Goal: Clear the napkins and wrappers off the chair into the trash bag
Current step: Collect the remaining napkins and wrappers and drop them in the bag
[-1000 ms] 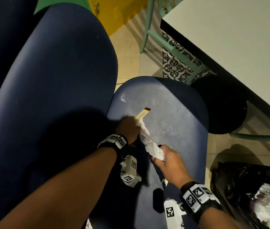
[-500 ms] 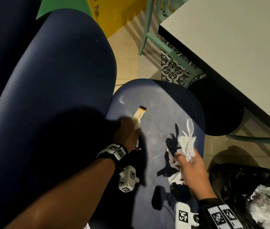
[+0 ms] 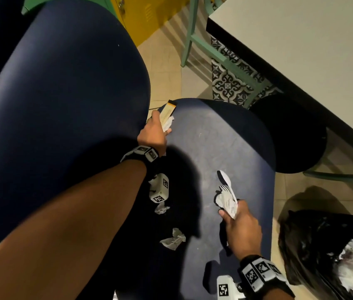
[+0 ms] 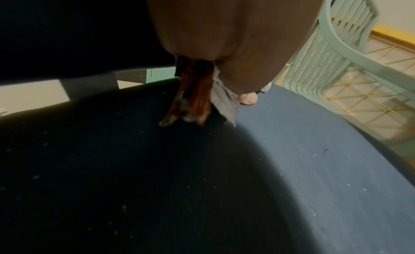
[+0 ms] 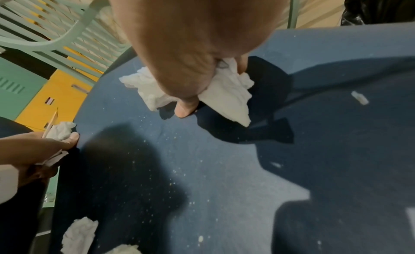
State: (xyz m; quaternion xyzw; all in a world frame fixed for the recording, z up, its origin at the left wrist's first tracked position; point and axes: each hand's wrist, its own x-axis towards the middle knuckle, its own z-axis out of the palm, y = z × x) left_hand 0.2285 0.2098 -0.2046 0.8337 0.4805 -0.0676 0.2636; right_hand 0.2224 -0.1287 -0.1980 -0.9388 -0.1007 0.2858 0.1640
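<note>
The right hand (image 3: 241, 229), lower right of the head view, has its fingers (image 5: 186, 108) curled round a crumpled napkin (image 5: 226, 98) together with a white plastic fork and spoon (image 3: 227, 185). The bundle sticks out past the fingertips, above the chair seat (image 3: 225, 148). This hand is nearest the black trash bag (image 3: 314, 241) at the lower right edge, probably so it can unload first.

The left hand (image 3: 152, 135), at frame centre, pinches a tan wrapper (image 3: 167, 111) and a small napkin wad (image 3: 168, 124) against the seat's far edge.

Two loose napkin pieces (image 3: 173, 238) lie on the seat in shadow, below the left wrist and apart from both hands.
</note>
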